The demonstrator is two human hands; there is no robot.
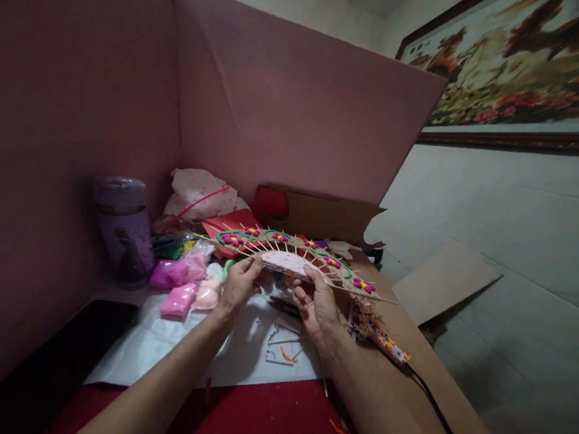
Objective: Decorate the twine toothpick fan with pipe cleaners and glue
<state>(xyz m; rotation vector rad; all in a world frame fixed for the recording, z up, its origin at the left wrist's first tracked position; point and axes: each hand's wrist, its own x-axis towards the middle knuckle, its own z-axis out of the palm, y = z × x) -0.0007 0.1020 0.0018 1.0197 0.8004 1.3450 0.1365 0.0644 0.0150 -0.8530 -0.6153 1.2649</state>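
Between my hands is a handmade fan [290,264], raised above the white sheet. It has thin wooden sticks spreading from a pale, dotted half-round base, and a tan arched band bearing magenta flowers with yellow centres and green trim. My left hand [242,280] pinches the base at its left end, thumb on top. At the right end, my right hand [317,303] grips the same base with the thumb over its face and fingers curled beneath. Under the fan, a dark object [285,307] is partly covered by it and by my hand.
On the left stand a purple tumbler [125,234] and several packets of coloured clay [179,300]. A glue gun wrapped in floral material [383,338] lies on cardboard [437,382] at right, its cord trailing forward. Scraps [286,350] litter the white sheet [149,346]. Pink panels [298,104] rise behind.
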